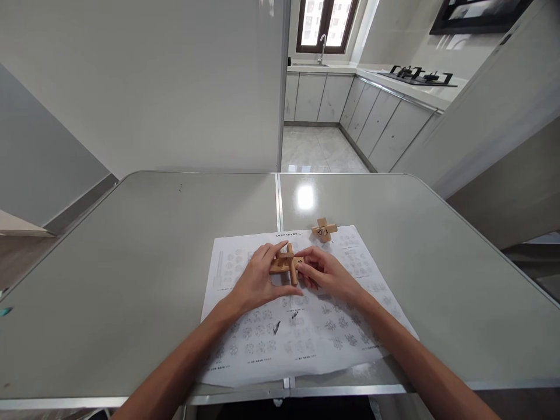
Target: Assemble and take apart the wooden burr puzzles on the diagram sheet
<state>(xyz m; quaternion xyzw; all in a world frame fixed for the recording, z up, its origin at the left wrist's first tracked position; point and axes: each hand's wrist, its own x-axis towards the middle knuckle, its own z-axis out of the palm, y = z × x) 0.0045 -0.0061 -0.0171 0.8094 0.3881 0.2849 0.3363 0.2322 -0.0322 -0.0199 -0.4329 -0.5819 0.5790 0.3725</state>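
Note:
A wooden interlocking puzzle (pixel 287 265) made of crossed light-brown bars sits over a printed paper sheet (pixel 301 326) in the middle of the table. My left hand (pixel 258 280) grips its left side with fingers curled round the bars. My right hand (pixel 326 273) pinches its right end. A second, smaller wooden cross-shaped puzzle (pixel 324 229) lies on the sheet's far edge, apart from both hands.
The grey folding table (pixel 131 256) has a seam down its middle and a metal front edge. A white wall panel stands behind it. Beyond on the right lies a kitchen with white cabinets (pixel 385 125), a stove and a window.

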